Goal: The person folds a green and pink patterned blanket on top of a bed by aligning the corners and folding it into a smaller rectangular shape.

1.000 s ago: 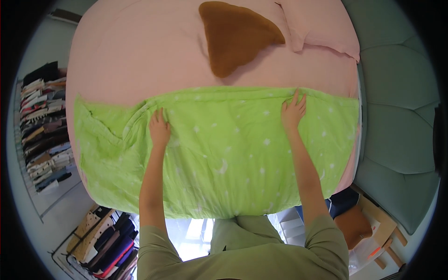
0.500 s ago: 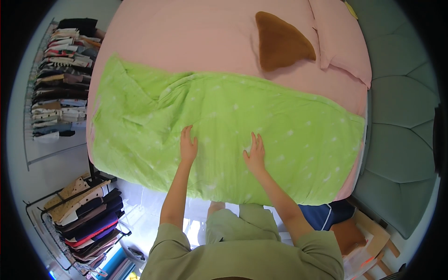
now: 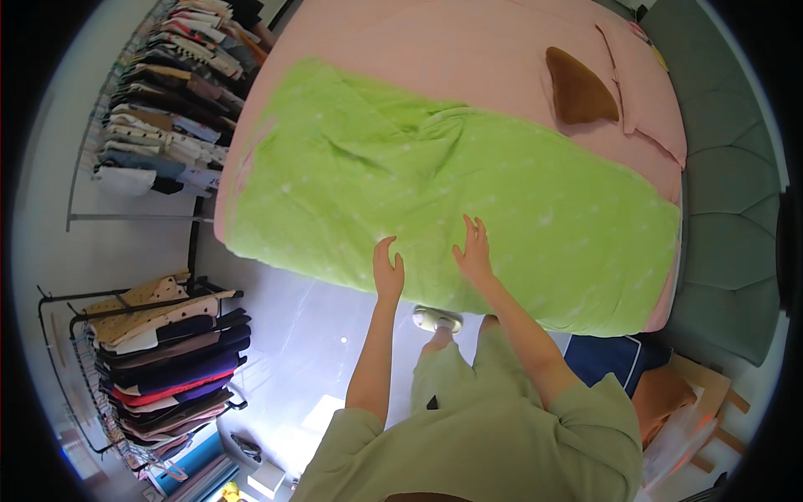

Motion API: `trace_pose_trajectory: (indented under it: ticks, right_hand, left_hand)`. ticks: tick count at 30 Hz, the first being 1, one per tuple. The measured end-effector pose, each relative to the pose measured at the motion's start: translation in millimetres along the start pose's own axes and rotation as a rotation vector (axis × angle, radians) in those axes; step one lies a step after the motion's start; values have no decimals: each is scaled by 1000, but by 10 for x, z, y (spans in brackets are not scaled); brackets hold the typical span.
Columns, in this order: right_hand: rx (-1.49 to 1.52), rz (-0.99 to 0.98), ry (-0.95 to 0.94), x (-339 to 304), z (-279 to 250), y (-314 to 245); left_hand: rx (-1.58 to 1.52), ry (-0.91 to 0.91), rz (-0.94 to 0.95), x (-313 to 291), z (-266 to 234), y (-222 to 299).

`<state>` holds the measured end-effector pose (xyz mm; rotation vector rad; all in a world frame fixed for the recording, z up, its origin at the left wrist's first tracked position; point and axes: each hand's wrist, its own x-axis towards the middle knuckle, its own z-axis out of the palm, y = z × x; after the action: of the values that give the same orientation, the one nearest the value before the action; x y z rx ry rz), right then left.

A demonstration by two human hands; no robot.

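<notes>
A bright green blanket [image 3: 335,184] with pale specks lies over the near half of a bed with a pink sheet [image 3: 435,50]. Wrinkles gather toward its upper middle. My left hand [image 3: 388,272] is over the blanket's near edge, fingers apart and slightly curled, holding nothing. To its right, my right hand [image 3: 475,251] reaches over the blanket with its fingers spread, also empty. Whether either hand touches the cloth I cannot tell. Beyond the blanket, a brown cushion [image 3: 581,88] lies near a pink pillow [image 3: 644,92].
At the left, clothes hang on a wall rack [image 3: 159,134] and a lower black rack [image 3: 167,360]. A green padded headboard [image 3: 728,217] borders the bed's right end. Near my right side are a dark blue item [image 3: 615,360] and a wooden-framed piece [image 3: 711,402]. Grey floor [image 3: 293,335] shows at left.
My view has shifted left, and more floor and a slippered foot now show. Both hands have drawn nearer the blanket's near edge and closer together. The blanket's folds look slightly flatter.
</notes>
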<state>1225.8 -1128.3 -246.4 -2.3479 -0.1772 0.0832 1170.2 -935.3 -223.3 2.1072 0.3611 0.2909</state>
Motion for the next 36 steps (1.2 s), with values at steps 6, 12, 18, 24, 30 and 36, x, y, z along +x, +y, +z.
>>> trace_pose_trajectory:
  ticks: [6,12,18,24,30,36]
  right_hand:
    - [63,-28,-28,-296,317,-627]
    - [117,-93,-26,-200,386,-915]
    - [128,-59,-20,138,485,-1018]
    - [209,-56,62,500,884,-968]
    - [356,145,57,1055,1213,-1022]
    - [305,51,72,1876,1766,-1127]
  left_hand:
    - [64,122,-50,-438,-1062,-174]
    - [145,207,-37,-535,-1613,-284]
    - [181,177,-87,-453,-1826,-236]
    - [245,154,-75,29,-2131,-484]
    - [196,8,-91,1003,-2206,-1002]
    - [179,-69,-132,1848,-2084,-1355]
